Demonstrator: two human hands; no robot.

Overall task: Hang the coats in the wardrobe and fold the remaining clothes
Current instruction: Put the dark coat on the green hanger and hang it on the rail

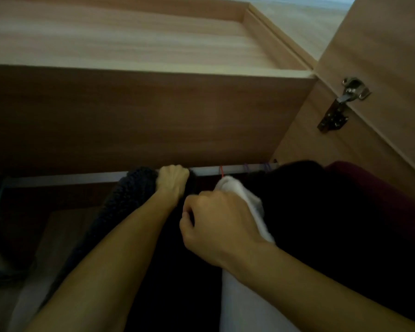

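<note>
Inside the wooden wardrobe a grey metal rail [65, 179] runs across the view. My left hand [171, 182] is up at the rail, fingers curled over the top of a dark knitted coat [127, 202] that hangs down to the left. What it grips under the knuckles is hidden. My right hand [216, 226] is curled just below and to the right, in front of a white garment [242, 200] on a red hanger hook [221, 172]. Whether it holds anything is not visible. A black garment [321, 224] hangs to the right.
A maroon garment [374, 188] hangs at the far right by the wardrobe side wall. The open door [381, 44] with a metal hinge [340, 104] is at the upper right. A wooden shelf [130, 104] sits right above the rail. Purple hanger hooks [266, 167] sit on the rail's right end.
</note>
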